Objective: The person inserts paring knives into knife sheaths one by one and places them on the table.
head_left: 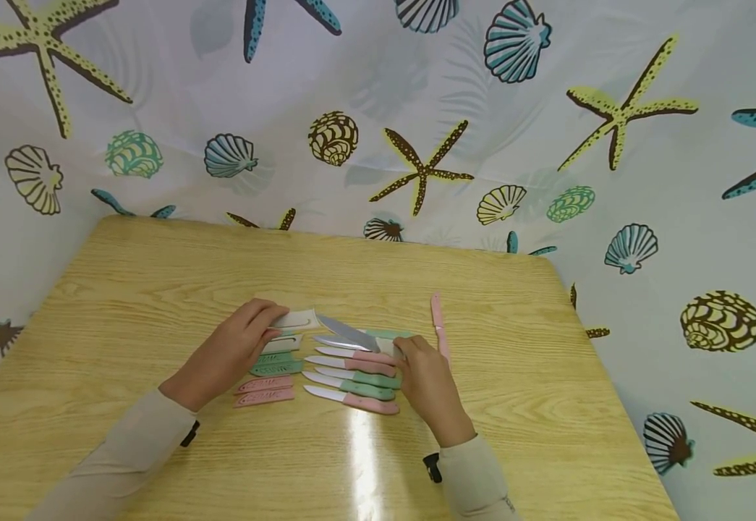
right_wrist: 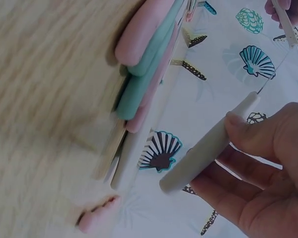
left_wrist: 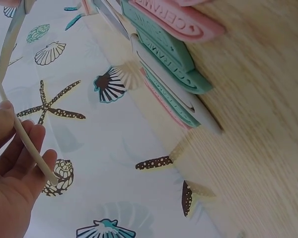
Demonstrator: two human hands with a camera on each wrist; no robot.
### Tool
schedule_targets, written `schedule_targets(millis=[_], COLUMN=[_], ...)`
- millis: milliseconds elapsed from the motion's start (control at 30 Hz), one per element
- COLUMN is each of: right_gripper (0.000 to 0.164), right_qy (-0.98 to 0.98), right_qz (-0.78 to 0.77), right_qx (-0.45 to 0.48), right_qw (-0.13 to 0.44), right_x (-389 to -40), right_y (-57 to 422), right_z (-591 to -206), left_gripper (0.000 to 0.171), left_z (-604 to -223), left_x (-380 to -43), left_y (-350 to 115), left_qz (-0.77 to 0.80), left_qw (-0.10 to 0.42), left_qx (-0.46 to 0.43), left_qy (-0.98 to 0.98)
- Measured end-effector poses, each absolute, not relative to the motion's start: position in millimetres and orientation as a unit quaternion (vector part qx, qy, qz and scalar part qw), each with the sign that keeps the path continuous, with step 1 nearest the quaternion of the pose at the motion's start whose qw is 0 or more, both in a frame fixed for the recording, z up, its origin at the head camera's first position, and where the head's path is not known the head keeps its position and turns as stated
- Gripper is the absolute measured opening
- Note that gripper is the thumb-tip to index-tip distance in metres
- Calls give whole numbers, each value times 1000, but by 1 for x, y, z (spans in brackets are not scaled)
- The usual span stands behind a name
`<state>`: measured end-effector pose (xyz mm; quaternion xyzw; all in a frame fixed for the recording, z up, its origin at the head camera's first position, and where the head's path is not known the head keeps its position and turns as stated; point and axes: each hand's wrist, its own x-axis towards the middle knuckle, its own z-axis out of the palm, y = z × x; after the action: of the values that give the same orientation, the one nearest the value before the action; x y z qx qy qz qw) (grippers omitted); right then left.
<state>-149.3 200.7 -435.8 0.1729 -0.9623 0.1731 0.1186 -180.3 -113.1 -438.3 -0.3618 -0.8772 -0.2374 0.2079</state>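
Note:
My left hand pinches a white knife sheath between thumb and fingers, raised over the table. A white-handled knife is gripped by my right hand, its bare blade pointing left. The tip sits right at the sheath's mouth in the head view. Below the right hand lies a row of unsheathed knives, among them a pink-handled knife nearest me and a green-handled knife. Under the left hand lie several sheaths, including a pink sheath, a green sheath and a white sheath.
A pink item with a long handle lies apart at the right, partly behind the right hand. The wooden table ends at a cloth printed with shells and starfish, which hangs along its back and sides.

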Motion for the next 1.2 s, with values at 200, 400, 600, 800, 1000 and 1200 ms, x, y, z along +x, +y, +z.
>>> schedule_targets(millis=[200,400,600,800,1000,1200], right_gripper=[31,37,36,40,37,44], right_qy=[-966,-964,-961,-961,-957,-955], right_qz=[117,101,92,94,98,114], right_qx=[182,186,195,209,215,222], right_qw=[144,164,174,158,168,158], right_x=[-152,-153,-152,-151,-150,-147], right_y=[206,209,207,196,190,181], right_z=[-432,-432,-429,-425,-427,-430], left_gripper=[41,43,33,62,63,49], left_z=[-438,-441,-436,-435,-438,-438], left_x=[-181,-182,-182,-183,-181,-180], left_y=[-113,-114,-111,-96,-89,-83], left_qz=[-232,-227,-330,-483,-482,-486], left_qw=[202,207,30,-156,-150,-148], left_qx=[-376,-394,-324,-141,-135,-137], left_qy=[-874,-866,-886,-850,-853,-850])
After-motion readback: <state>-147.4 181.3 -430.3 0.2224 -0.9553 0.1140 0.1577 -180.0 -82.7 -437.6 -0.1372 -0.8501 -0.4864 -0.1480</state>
